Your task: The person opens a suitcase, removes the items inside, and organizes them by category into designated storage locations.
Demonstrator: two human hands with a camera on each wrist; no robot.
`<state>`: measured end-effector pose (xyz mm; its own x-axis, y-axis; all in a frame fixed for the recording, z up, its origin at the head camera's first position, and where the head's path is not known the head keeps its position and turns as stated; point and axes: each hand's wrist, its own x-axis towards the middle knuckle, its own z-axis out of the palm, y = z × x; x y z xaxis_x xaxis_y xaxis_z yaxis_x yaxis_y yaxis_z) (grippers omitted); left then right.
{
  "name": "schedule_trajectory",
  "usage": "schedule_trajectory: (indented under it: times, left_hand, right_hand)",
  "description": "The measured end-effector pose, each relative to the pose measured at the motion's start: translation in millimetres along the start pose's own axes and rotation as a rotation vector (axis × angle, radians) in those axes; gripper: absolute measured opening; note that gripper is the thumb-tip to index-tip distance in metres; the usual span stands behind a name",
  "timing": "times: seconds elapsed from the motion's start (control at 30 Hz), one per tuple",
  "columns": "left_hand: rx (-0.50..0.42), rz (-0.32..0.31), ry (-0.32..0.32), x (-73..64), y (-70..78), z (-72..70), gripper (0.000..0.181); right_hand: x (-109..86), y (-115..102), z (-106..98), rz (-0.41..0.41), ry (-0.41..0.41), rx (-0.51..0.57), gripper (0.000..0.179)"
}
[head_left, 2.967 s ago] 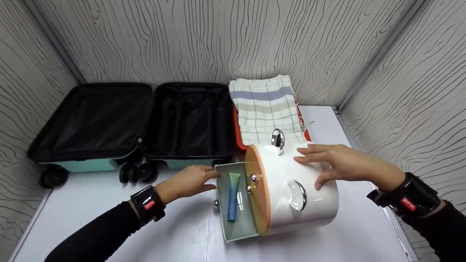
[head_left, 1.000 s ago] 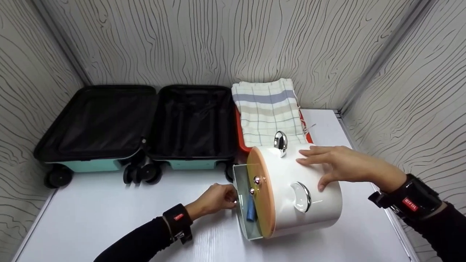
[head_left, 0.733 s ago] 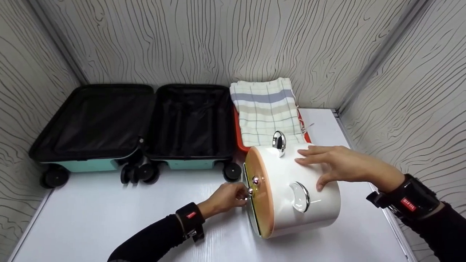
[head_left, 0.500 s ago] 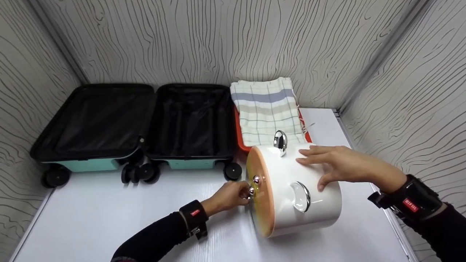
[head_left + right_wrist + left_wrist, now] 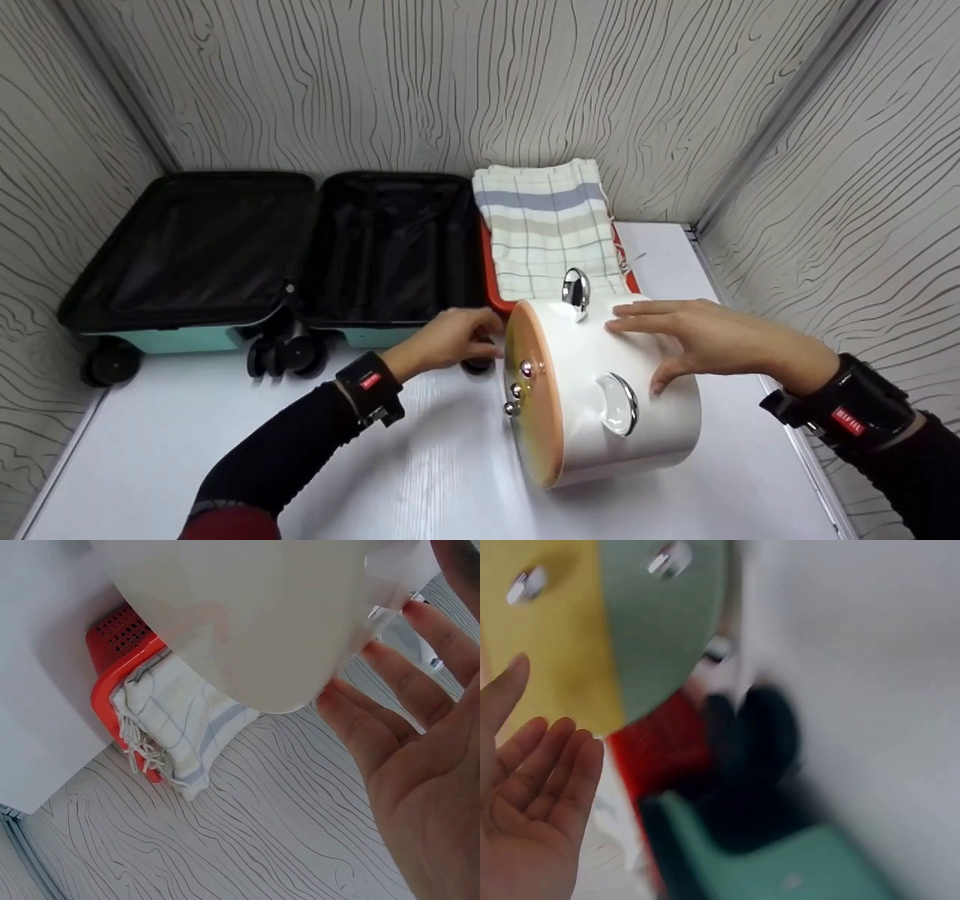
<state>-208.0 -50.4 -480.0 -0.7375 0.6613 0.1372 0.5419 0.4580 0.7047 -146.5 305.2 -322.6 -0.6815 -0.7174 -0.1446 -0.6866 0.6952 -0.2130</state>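
A white rounded storage box with an orange-rimmed front lies at the middle right, its front facing left. Knobs of chrome stand out from that front, and the drawers sit flush. In the left wrist view the drawer faces are yellow and green. My left hand, fingers loosely extended and holding nothing, is beside the upper part of the front; whether it touches is unclear. My right hand rests on the box's side with spread fingers. A chrome handle rises between the hands.
An open suitcase with black lining and mint shell lies at the back left, its wheels toward me. Behind the box stands a red basket bearing a folded checked towel. Patterned walls enclose the white table.
The drawer holding a blue-green tube has been pushed in by my left hand, hiding the tube. That hand has since released the knob and moved up. My right hand stays on the box.
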Motion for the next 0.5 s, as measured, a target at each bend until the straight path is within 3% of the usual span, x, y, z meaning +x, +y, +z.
schedule_trajectory:
  times: [0.17,0.33,0.5]
  left_hand:
    - [-0.14,0.005,0.064,21.3,6.0,-17.3,0.047]
    - [-0.178,0.061,-0.019,40.2,7.6,-16.5,0.068]
    - [-0.167,0.081,-0.068,49.3,6.7,-6.7,0.07]
  right_hand:
    - [4.7,-3,0,-0.041,-0.001,-0.016,0.089]
    - [5.1,-2,3,-0.051,-0.02,-0.019,0.085]
    - [3.5,3,3,-0.07,-0.003,-0.038,0.084]
